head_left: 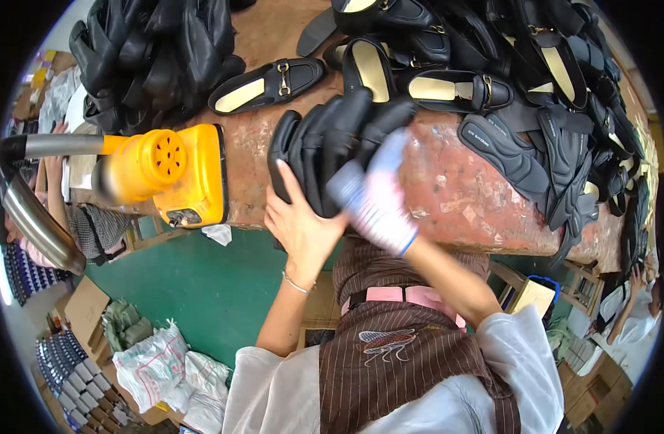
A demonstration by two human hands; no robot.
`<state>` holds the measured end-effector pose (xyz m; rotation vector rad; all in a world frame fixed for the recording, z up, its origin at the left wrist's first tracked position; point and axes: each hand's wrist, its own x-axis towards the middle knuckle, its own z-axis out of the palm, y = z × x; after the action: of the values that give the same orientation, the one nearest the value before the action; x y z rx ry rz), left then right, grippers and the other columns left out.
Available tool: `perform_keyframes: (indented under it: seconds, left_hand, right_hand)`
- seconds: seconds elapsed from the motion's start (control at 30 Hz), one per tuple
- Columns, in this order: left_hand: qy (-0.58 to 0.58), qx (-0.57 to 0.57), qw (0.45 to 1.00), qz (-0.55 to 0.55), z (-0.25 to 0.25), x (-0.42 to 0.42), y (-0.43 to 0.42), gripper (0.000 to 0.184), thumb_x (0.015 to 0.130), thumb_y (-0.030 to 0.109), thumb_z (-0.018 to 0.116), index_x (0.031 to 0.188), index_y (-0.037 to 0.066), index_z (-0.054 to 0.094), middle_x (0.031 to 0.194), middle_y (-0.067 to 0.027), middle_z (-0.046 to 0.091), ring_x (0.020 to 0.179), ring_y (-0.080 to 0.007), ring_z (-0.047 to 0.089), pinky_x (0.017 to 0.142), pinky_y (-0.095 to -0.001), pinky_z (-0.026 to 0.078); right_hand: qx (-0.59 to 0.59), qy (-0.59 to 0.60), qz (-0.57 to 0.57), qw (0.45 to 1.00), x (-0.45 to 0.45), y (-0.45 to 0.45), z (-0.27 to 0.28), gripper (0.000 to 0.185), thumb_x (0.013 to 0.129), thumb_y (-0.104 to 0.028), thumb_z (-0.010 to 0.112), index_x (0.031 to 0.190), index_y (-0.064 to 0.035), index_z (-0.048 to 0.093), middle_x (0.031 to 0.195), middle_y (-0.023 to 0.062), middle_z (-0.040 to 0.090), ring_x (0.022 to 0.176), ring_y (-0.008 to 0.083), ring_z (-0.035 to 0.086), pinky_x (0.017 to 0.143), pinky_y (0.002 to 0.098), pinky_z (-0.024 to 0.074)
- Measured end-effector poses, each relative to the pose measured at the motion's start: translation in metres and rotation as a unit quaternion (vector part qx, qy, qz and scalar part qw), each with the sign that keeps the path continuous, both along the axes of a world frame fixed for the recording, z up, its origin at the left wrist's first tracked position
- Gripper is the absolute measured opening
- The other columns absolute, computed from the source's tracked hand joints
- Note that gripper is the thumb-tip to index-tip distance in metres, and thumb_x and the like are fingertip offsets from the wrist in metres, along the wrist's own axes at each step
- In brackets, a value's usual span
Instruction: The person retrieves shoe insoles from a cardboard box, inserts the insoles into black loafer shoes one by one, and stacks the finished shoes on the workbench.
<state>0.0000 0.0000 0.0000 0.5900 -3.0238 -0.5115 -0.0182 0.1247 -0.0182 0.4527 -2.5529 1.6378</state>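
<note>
My bare left hand (303,224), with a bracelet at the wrist, is closed around the near left end of a bunch of black shoes (310,155). The shoes stand on edge, pressed side by side, at the table's near edge. On their right side is my right hand (381,206), in a white and blue knitted glove. Motion smears its fingers, so their grip cannot be made out. Just beyond lie a black loafer (270,85) with a gold buckle and pale insole, and another loafer (369,69).
A yellow machine (191,173) with a metal pipe stands left on the worn red table (447,188). Black shoes (158,58) are heaped at back left, more loafers (455,90) at back right. Black insoles (502,148) overhang the right edge. White sacks (154,365) lie on the floor.
</note>
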Motion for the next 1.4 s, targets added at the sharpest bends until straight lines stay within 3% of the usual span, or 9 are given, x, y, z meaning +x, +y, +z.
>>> perform_keyframes:
  seconds: [0.1, 0.17, 0.27, 0.33, 0.67, 0.87, 1.03, 1.27, 1.4]
  left_hand:
    - [-0.023, 0.272, 0.961, 0.033, 0.003, -0.021, -0.022, 0.111, 0.073, 0.056, 0.077, 0.157, 0.012, 0.020, 0.158, -0.0167, 0.030, 0.145, -0.0326, 0.028, 0.121, -0.0406, 0.019]
    - [0.000, 0.394, 0.918, 0.043, -0.001, 0.004, -0.052, 0.105, 0.077, 0.054, 0.075, 0.157, 0.011, 0.021, 0.157, -0.0161, 0.031, 0.144, -0.0315, 0.030, 0.121, -0.0394, 0.021]
    - [0.064, 0.648, 0.758, 0.014, -0.024, 0.019, -0.079, 0.094, 0.085, 0.048, 0.070, 0.156, 0.008, 0.023, 0.157, -0.0150, 0.033, 0.142, -0.0293, 0.035, 0.119, -0.0370, 0.026]
    - [0.115, 0.821, 0.545, 0.125, -0.032, 0.020, -0.058, 0.073, 0.098, 0.042, 0.054, 0.155, 0.007, 0.025, 0.159, -0.0111, 0.030, 0.140, -0.0291, 0.038, 0.118, -0.0399, 0.031]
    - [0.229, 0.762, 0.598, 0.100, 0.042, -0.050, -0.064, 0.060, 0.100, 0.040, 0.050, 0.149, 0.007, 0.036, 0.152, -0.0107, 0.041, 0.135, -0.0287, 0.044, 0.115, -0.0409, 0.035]
    - [0.346, 0.725, 0.592, 0.067, 0.129, -0.115, -0.127, 0.053, 0.102, 0.039, 0.048, 0.144, 0.007, 0.044, 0.147, -0.0105, 0.048, 0.132, -0.0285, 0.048, 0.114, -0.0416, 0.037]
    - [0.381, 0.696, 0.608, -0.033, 0.197, -0.154, -0.154, 0.045, 0.095, 0.032, 0.061, 0.132, 0.006, 0.059, 0.132, -0.0097, 0.062, 0.120, -0.0259, 0.059, 0.106, -0.0387, 0.045]
    - [0.397, -0.239, 0.874, 0.145, 0.322, -0.311, -0.281, 0.105, 0.069, 0.064, 0.075, 0.142, -0.006, 0.045, 0.129, -0.0292, 0.060, 0.125, -0.0366, 0.056, 0.105, -0.0398, 0.041]
    - [0.059, -0.249, 0.967, 0.010, 0.166, -0.378, -0.492, 0.107, 0.073, 0.071, 0.068, 0.146, -0.002, 0.041, 0.134, -0.0331, 0.054, 0.131, -0.0393, 0.049, 0.105, -0.0410, 0.042]
  right_hand:
    - [-0.063, -0.081, 0.381, 0.919, -0.003, 0.045, 0.046, 0.068, 0.090, -0.017, 0.067, 0.145, 0.0086, 0.037, 0.151, 0.0255, 0.039, 0.139, 0.0346, 0.042, 0.115, 0.0413, 0.0316]
    - [-0.353, -0.257, 0.243, 0.866, -0.011, 0.057, 0.044, 0.038, 0.091, -0.013, 0.064, 0.126, 0.0010, 0.059, 0.135, 0.0229, 0.055, 0.131, 0.0260, 0.050, 0.108, 0.0443, 0.0397]
    - [-0.272, 0.031, 0.037, 0.961, -0.071, 0.053, 0.114, 0.040, 0.088, -0.016, 0.066, 0.123, 0.0006, 0.058, 0.127, 0.0226, 0.058, 0.127, 0.0311, 0.052, 0.108, 0.0470, 0.0400]
    - [0.175, 0.109, 0.203, 0.957, -0.080, 0.006, 0.129, 0.047, 0.082, -0.024, 0.069, 0.120, -0.0003, 0.059, 0.121, 0.0210, 0.059, 0.123, 0.0369, 0.052, 0.107, 0.0473, 0.0394]
    - [0.088, 0.309, 0.135, 0.937, -0.080, 0.015, 0.136, 0.055, 0.084, -0.041, 0.063, 0.128, -0.0095, 0.058, 0.134, 0.0155, 0.053, 0.124, 0.0385, 0.049, 0.105, 0.0607, 0.0329]
    - [-0.104, -0.118, 0.552, 0.819, -0.001, 0.080, 0.056, 0.020, 0.090, -0.024, 0.064, 0.098, -0.0068, 0.070, 0.095, 0.0134, 0.071, 0.106, 0.0365, 0.063, 0.097, 0.0446, 0.0484]
    - [-0.045, -0.005, 0.055, 0.997, -0.069, 0.146, 0.075, 0.015, 0.089, -0.013, 0.065, 0.098, -0.0018, 0.072, 0.100, 0.0151, 0.072, 0.097, 0.0347, 0.067, 0.093, 0.0395, 0.0515]
    - [0.050, -0.109, -0.037, 0.992, -0.047, 0.179, 0.038, 0.019, 0.089, -0.010, 0.064, 0.104, 0.0002, 0.070, 0.102, 0.0163, 0.071, 0.100, 0.0317, 0.068, 0.096, 0.0398, 0.0501]
    - [0.117, -0.049, -0.065, 0.990, -0.045, 0.176, 0.029, 0.018, 0.087, -0.011, 0.067, 0.103, -0.0037, 0.071, 0.102, 0.0146, 0.071, 0.096, 0.0339, 0.067, 0.093, 0.0415, 0.0515]
